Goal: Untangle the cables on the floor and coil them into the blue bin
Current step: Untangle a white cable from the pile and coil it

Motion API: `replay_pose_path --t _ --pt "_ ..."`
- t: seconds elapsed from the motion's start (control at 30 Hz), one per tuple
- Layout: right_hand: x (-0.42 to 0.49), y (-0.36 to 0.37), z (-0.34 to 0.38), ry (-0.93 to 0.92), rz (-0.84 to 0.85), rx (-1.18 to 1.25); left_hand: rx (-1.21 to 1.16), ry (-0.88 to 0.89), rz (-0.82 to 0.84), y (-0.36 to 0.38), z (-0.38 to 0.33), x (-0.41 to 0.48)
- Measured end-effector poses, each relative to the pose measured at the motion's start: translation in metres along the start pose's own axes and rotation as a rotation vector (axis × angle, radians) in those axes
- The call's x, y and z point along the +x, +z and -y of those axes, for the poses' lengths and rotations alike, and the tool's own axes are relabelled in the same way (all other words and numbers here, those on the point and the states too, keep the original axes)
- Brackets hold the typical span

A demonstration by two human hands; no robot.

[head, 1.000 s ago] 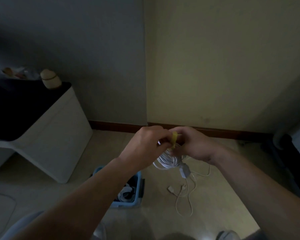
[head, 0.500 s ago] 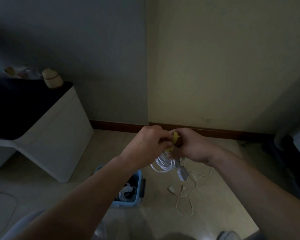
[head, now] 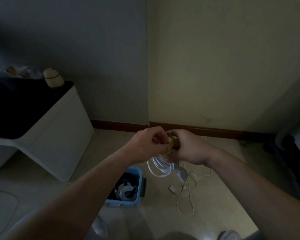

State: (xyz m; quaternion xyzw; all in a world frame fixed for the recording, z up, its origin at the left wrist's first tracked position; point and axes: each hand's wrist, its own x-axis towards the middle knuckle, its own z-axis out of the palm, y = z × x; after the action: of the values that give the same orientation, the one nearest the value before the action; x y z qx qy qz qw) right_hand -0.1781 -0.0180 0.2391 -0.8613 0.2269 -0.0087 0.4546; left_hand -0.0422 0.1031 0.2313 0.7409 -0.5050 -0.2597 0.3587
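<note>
Now both hands meet in the air above the floor, close together and touching at the fingertips. The left hand has its thumb and fingers curled and pinches a yellow tie. The right hand is curled round the top of a coil of white cable, where that tie sits. The loops hang below the hands, with a plug dangling at the lower right of the bundle. The step in hand looks like fastening the tie round the coil so that it holds its shape. To do it well, the right hand should probably grip all the loops as one bunch, so none slips out, while the left draws the tie snug round them and closes it. How far the tie is already wrapped is hidden by the fingers. A tie left slack would likely let the loops spill once the bundle is dropped. The plug is best tucked against the loops rather than left swinging. The blue bin stands on the floor just below and to the left of the hands, with coiled cables already inside, so the bundle needs only a short lowering. A loose cable lies on the floor to the right of the bin, not yet coiled.
</note>
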Motion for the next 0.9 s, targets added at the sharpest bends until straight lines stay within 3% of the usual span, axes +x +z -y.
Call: replay_pose_path --t 0.2,0.43,0.9 --pt "-0.0030 0.0029 0.0019 0.024 -0.003 0.037 -0.063 -0.102 0.059 -0.0015 0.0001 -0.0009" --pt "-0.0065 0.0047 0.0043 0.077 -0.004 0.112 -0.054 -0.121 0.055 0.0014 -0.0013 -0.0023" --pt "-0.0052 0.0021 -0.0008 -0.006 0.075 0.167 -0.050 -0.112 0.125 0.0001 -0.0026 -0.0045"
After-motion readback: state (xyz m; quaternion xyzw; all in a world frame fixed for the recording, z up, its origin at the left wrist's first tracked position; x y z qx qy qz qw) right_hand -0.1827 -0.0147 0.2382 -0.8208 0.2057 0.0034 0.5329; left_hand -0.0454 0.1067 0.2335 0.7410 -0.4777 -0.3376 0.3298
